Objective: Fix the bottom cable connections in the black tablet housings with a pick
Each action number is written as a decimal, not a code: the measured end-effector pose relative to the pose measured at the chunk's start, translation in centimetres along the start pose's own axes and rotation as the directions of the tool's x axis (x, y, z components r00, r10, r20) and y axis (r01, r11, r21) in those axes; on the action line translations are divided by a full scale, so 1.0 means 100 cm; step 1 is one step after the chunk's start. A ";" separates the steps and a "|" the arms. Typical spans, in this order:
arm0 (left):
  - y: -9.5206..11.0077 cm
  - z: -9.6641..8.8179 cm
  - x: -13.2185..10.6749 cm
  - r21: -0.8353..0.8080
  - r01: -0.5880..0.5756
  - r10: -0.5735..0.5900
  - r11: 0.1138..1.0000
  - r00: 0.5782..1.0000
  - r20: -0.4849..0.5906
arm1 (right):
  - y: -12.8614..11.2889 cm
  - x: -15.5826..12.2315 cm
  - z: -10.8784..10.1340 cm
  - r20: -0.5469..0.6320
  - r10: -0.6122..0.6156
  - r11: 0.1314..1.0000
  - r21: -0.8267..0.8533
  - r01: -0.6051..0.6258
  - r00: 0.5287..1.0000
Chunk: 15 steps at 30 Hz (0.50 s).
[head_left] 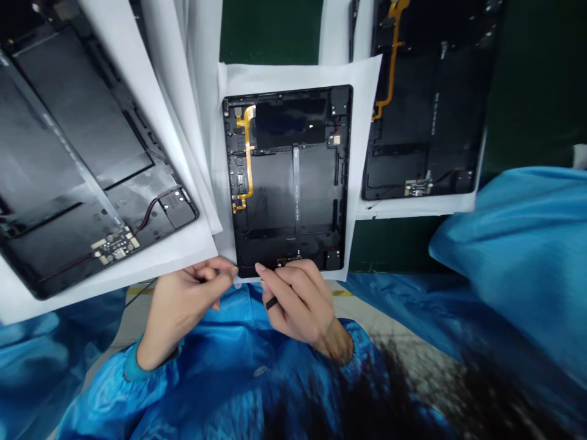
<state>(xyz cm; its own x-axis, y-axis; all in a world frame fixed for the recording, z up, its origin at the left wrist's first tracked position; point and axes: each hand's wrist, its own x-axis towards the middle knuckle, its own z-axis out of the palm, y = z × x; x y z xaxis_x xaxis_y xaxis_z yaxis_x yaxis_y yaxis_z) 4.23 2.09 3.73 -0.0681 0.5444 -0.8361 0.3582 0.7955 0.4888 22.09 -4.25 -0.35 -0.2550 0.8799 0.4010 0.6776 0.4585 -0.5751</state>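
An opened black tablet housing [270, 183] lies on a white sheet [298, 74] in front of me. An orange flex cable [249, 162] runs down its left side, and a pale flat cable [296, 189] runs down its middle. My left hand [190, 299] is at the housing's lower left corner, thumb and forefinger pinched together; what is between them is too small to tell. My right hand [300, 299] is at the lower edge with its fingers curled, fingertips beside a thin red wire [247, 267]. A dark band [271, 302] shows at its fingers. It partly covers a small circuit board [288, 261].
Another opened tablet housing [87, 153] lies tilted on white sheets at the left. A third housing [413, 122] is at the right on white sheeting. Dark green table surface [270, 30] shows between them. A person's blue sleeve [518, 244] reaches in from the right.
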 end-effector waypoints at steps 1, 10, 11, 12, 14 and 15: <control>0.000 -0.001 0.000 0.017 0.027 -0.027 1.000 1.000 -0.009 | 0.001 0.000 0.000 0.001 -0.008 1.000 0.004 0.008 1.000; 0.005 0.002 -0.001 0.045 0.076 -0.075 0.996 0.997 -0.033 | 0.003 0.003 0.005 -0.026 -0.009 1.000 0.018 0.009 1.000; 0.005 0.002 0.000 0.040 0.077 -0.076 0.996 0.996 -0.038 | 0.003 0.002 0.005 -0.026 -0.014 1.000 0.019 0.014 1.000; 0.004 0.003 0.000 0.038 0.075 -0.073 0.997 0.996 -0.044 | 0.003 0.002 0.006 -0.025 -0.015 1.000 0.022 0.016 1.000; 0.002 0.003 0.001 0.032 0.064 -0.062 0.997 0.996 -0.066 | 0.004 0.002 0.006 -0.018 -0.012 1.000 0.023 0.012 1.000; 0.001 0.003 0.001 0.027 0.058 -0.056 0.998 0.996 -0.076 | 0.005 0.001 0.006 -0.014 -0.009 1.000 0.022 0.010 1.000</control>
<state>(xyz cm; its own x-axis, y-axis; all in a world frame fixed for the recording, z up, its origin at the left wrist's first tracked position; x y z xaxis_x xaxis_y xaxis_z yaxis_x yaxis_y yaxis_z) 4.56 2.15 3.60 -0.1587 0.5178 -0.8406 0.3789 0.8182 0.4324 21.99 -3.87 -0.98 -0.2516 0.8737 0.4164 0.6596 0.4696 -0.5868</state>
